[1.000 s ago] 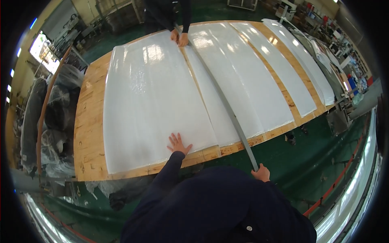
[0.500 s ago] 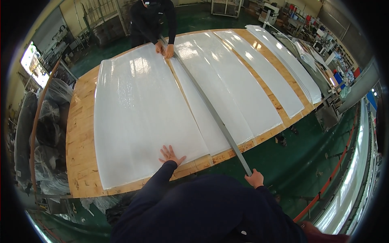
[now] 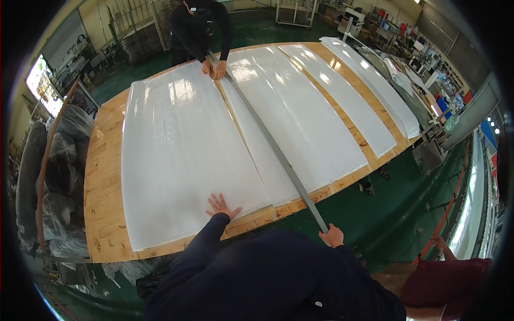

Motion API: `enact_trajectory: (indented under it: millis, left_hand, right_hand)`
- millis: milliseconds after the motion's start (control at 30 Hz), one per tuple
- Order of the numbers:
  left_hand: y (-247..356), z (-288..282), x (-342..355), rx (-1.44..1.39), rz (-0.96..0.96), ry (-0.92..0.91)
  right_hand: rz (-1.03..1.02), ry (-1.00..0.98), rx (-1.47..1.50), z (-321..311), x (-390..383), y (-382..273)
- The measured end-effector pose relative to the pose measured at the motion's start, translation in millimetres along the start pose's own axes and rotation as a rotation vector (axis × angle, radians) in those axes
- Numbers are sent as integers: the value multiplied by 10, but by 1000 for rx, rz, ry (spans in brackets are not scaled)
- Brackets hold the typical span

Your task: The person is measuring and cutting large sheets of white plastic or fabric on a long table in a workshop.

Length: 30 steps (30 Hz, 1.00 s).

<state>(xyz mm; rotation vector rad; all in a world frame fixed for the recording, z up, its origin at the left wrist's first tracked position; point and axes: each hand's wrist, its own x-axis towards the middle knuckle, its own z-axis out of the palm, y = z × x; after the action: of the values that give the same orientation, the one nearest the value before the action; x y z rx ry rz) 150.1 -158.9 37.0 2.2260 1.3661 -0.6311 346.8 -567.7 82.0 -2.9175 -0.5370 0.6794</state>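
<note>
My left hand (image 3: 222,206) lies flat with spread fingers on the near edge of a wide, glossy white sheet (image 3: 176,155). Off the table's near edge, my right hand (image 3: 333,236) grips the end of a long grey metal bar (image 3: 267,136). The bar runs slantwise across the white sheets to the far side. There a co-worker's hands (image 3: 214,69) are at the sheet's far edge, beside the bar's other end. A narrow wood-coloured gap, tapering toward me, parts the left sheet from the white sheet (image 3: 316,134) under the bar.
The sheets lie on a large wooden table (image 3: 104,187). Narrower white strips (image 3: 350,99) lie to the right. Plastic-wrapped rolls (image 3: 61,176) stand at the left. A person in a maroon top (image 3: 444,286) is at the lower right. Green floor (image 3: 364,224) shows beyond the near edge.
A person in maroon has come further into view at the lower right. The whole view has shifted slightly. My hands keep their places on the sheet and the bar.
</note>
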Motion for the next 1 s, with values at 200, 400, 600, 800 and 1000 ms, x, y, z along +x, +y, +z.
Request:
enact_trajectory:
  millis: [200, 400, 600, 800, 1000]
  left_hand:
    - [-112, 149, 95, -68, 105, 145]
    - [-31, 211, 239, 95, 32, 137]
    - [7, 349, 408, 102, -29, 132]
    - [-118, 454, 603, 147, -43, 97]
    - [-147, 504, 657, 126, -41, 122]
  right_hand:
    - [-27, 51, 47, 70, 26, 91]
    - [-32, 86, 65, 98, -22, 257]
    - [-20, 75, 56, 17, -98, 273]
    - [-41, 77, 30, 38, -75, 283]
    - [-23, 109, 64, 68, -74, 305]
